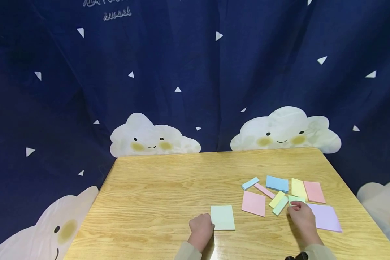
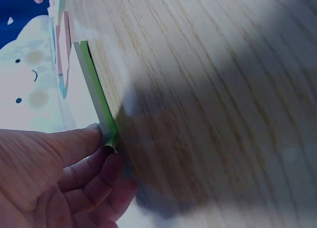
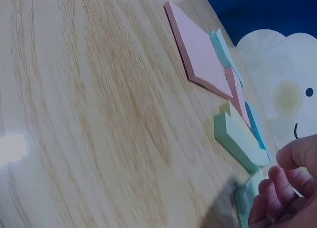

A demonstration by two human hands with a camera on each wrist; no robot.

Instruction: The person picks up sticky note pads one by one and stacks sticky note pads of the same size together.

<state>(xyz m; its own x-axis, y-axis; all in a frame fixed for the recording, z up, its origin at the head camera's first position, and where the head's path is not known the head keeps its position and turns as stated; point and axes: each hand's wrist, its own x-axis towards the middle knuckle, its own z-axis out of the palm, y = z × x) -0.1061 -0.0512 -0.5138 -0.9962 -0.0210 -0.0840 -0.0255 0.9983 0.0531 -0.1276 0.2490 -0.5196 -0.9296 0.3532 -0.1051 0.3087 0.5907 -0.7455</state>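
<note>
The left hand rests on the wooden bench near the front edge, with its fingers curled, and it pinches the lower left corner of a pale green pad of notes. In the left wrist view the thumb and fingers hold this corner a little lifted from the wood. The right hand is further to the right, its fingers bent around a small light green pad, which it holds at the near edge. Just left of this hand lie a narrow green strip and a narrow yellow strip, and beside them a pink square pad. Behind are a blue strip, a pink strip, a blue pad, a yellow pad and a pink pad. A lilac pad lies just right of the right hand
</note>
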